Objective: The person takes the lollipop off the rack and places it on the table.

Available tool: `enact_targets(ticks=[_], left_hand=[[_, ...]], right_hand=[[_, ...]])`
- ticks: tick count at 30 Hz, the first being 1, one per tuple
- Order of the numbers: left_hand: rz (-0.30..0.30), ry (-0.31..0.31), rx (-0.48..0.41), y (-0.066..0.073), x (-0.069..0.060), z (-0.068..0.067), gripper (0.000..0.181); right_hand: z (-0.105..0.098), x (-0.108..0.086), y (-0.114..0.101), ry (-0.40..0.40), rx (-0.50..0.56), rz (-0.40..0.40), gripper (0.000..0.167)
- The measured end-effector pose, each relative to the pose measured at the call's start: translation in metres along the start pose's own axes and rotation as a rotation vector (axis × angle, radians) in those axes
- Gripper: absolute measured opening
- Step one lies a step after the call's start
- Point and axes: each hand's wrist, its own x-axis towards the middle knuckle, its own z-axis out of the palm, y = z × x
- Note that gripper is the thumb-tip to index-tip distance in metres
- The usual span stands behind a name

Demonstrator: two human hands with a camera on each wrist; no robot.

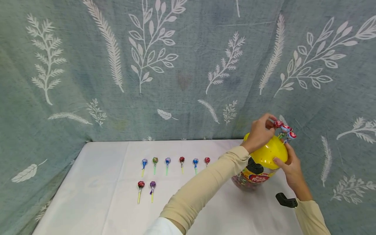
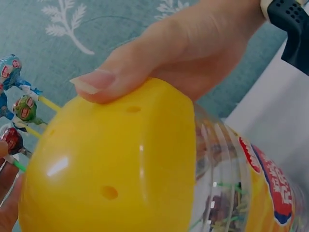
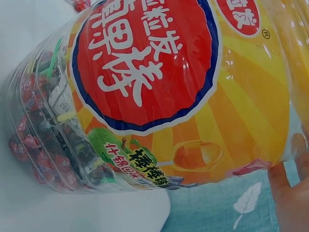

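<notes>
Lollipop candy jar is at right of the head frame on the white tabletop, yellow dome lid on it; the red-wrapped lollipop being worked is at the left edge of the left-wrist view, beside the dome. Step in hand, my read: stick handling at the lid holes; can't tell whether in or out. To do it well: pinch low on the stick, line it up with the hole axis, push or pull straight, no side load; thin sticks probably bend. Brace the dome against every push, and mind the neighbouring lollipops. Grip: left hand looks closed to a fingertip pinch on the red-wrapped lollipop, mostly cropped in its own wrist view. Right hand is wrapped on the dome, gap set by its width. Pose: left forearm runs diagonally from bottom centre, wrist bent over the dome; right forearm rises from lower right, thumb flat on the lid, fingers behind. 8 loose lollipops lie in 2 rows, centre frame.
</notes>
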Motion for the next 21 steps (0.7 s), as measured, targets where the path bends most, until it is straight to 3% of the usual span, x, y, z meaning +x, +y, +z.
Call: enact_targets(ticks=[10, 17, 21], left_hand=[[0.123, 0.049, -0.001, 0.008, 0.005, -0.007, 0.026], [0.161, 0.009, -0.051, 0.014, -0.007, -0.019, 0.027], [0.157, 0.011, -0.074, 0.014, -0.016, -0.029, 0.028]], right_hand=[[0.005, 0.0, -0.001, 0.004, 0.021, -0.003, 0.069], [0.003, -0.002, 0.001, 0.004, 0.061, -0.019, 0.069], [0.001, -0.001, 0.001, 0.01, 0.029, -0.026, 0.069]])
